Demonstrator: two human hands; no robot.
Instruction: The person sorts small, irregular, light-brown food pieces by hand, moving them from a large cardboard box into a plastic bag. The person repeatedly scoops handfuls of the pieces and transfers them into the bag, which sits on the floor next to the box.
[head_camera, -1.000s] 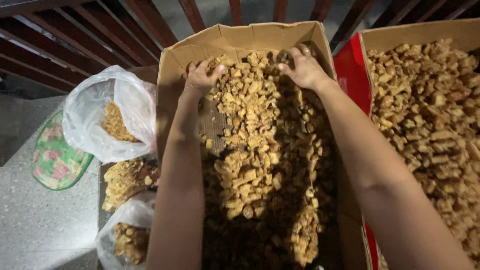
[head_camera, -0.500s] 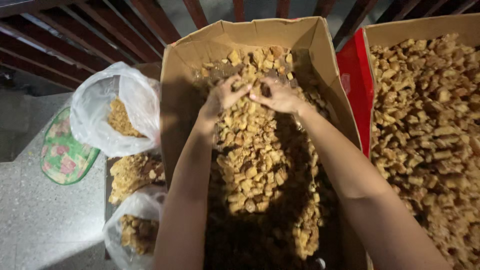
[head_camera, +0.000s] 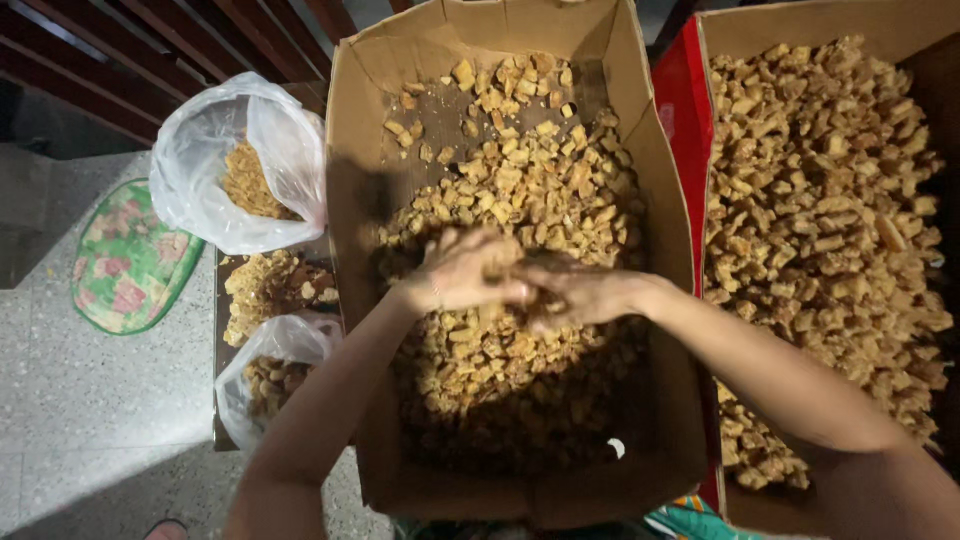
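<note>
Speckled grey terrazzo floor (head_camera: 90, 420) spreads below me, with dark wooden railing bars (head_camera: 150, 50) at the top of my view. Between my arms stands the open brown cardboard box (head_camera: 360, 200), and in it lies a heap of small golden-brown fried snack pieces (head_camera: 520, 180), piled thickest along the middle. My left hand (head_camera: 462, 272) and my right hand (head_camera: 580, 295) meet over the centre of that heap, touching each other, fingers curled together around a clump of pieces; they blur, so I cannot tell how tightly they close. Just right of the box stands a second cardboard box with a red flap (head_camera: 680, 120), filled with the same pieces. To the left, a clear plastic bag (head_camera: 200, 160) holds some pieces, a smaller bag (head_camera: 270, 350) sits near it, and a green floral mat (head_camera: 125, 260) lies on the floor.
</note>
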